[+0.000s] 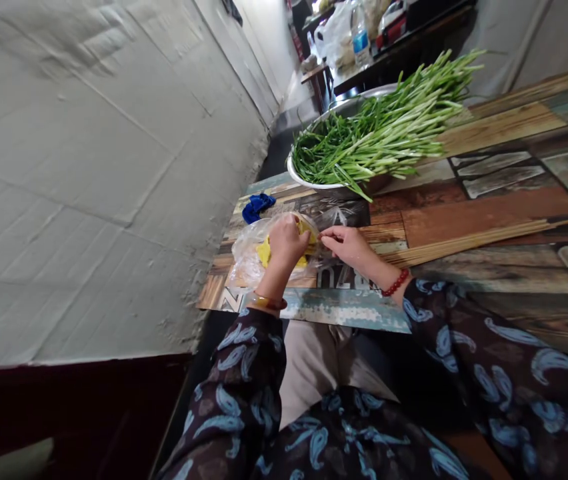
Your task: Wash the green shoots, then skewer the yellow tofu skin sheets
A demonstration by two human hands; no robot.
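A clear plastic bag (247, 257) lies crumpled on the table near its left end, with soft yellow sheet-like pieces (265, 252) in or on it. Over the yellow pieces my left hand (288, 241) is closed, its fingers curled down onto them and partly hidden. Just to the right, my right hand (348, 248) makes a pinch at the edge of the bag. What sits between those fingertips is too small to make out. A bundle of thin wooden skewers (464, 243) lies on the table to the right of my right hand.
Behind my hands stands a metal basin (314, 183) heaped with long green chives (389, 133), whose stems overhang its right side. A blue cloth (258, 207) lies by the left edge of the patterned table (489, 207). A wall (114, 187) rises close on the left. A water bottle (361, 40) stands farther back.
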